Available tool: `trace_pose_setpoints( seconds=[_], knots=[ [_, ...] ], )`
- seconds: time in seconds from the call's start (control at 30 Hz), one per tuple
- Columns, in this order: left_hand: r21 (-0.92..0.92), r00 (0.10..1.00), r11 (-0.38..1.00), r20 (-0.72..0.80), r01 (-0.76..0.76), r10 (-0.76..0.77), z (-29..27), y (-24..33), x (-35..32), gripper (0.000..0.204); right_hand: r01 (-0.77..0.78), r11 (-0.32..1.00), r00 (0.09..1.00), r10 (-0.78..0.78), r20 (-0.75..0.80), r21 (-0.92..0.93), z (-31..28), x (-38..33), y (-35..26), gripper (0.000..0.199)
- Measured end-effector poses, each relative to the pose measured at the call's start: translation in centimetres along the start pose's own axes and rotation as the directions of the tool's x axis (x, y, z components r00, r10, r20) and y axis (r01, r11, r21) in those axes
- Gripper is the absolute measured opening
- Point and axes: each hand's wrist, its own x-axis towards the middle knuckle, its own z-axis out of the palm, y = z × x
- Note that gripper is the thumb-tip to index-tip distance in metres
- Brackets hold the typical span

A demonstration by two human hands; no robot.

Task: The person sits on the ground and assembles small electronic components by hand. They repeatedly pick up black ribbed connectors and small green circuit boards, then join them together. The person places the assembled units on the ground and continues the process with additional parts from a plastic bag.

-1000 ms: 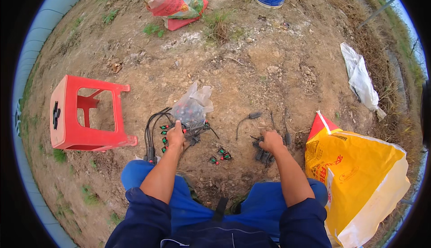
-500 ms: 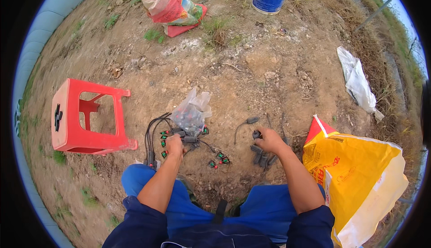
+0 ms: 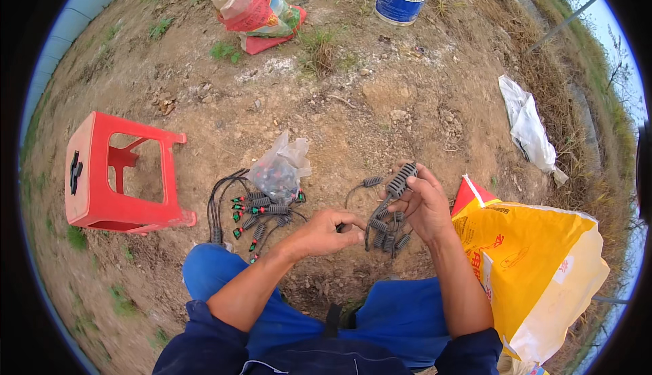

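My right hand (image 3: 424, 205) grips a dark grey ribbed cylinder (image 3: 401, 180) with a thin black tube hanging from it. My left hand (image 3: 327, 232) is closed, palm inward, with something small and dark between thumb and fingers that I cannot make out. Below my right hand lie several more ribbed cylinders (image 3: 388, 241), and another one with a tube (image 3: 371, 181) rests just beyond. Left of my left hand is a pile of ribbed cylinders (image 3: 277, 209) with green, black and red fittings (image 3: 238, 233). A clear plastic bag (image 3: 278, 171) of small parts stands against that pile.
A red plastic stool (image 3: 139, 215) lies on its side at the left. Close on the right is a yellow sack (image 3: 536, 253); a white sack (image 3: 528, 124) lies farther off. A red-and-white sack (image 3: 248, 15) and a blue-and-white bucket (image 3: 401, 2) stand at the back on bare soil.
My right hand has lifted a ribbed cylinder with its tube from the right-hand heap. The left hand has moved right, away from the pile by the plastic bag, toward the middle.
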Motion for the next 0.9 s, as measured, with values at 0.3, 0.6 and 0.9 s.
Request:
trace_pose_setpoints(
  seconds=[0.3, 0.6, 0.9],
  knots=[
    [-0.575, 0.979, 0.801, 0.195, 0.167, -0.064, 0.2, 1.8, -0.4, 0.034, 0.114, 0.993, 0.988, -0.112, -0.106, 0.007, 0.2, 1.0, -0.7, 0.03],
    [-0.8, 0.978, 0.564, 0.148, 0.205, -0.146, 0.9, 1.3, 0.2, 0.028, 0.099, 0.988, 0.985, -0.113, -0.128, -0.116, 1.2, 0.5, -0.1, 0.035],
    [-0.794, 0.972, 0.571, 0.103, 0.207, -0.209, 0.0, 0.4, 0.0, 0.028, -0.046, 0.914, 0.999, 0.05, -0.003, -0.403, 2.6, -0.6, 2.3, 0.038]
  ],
)
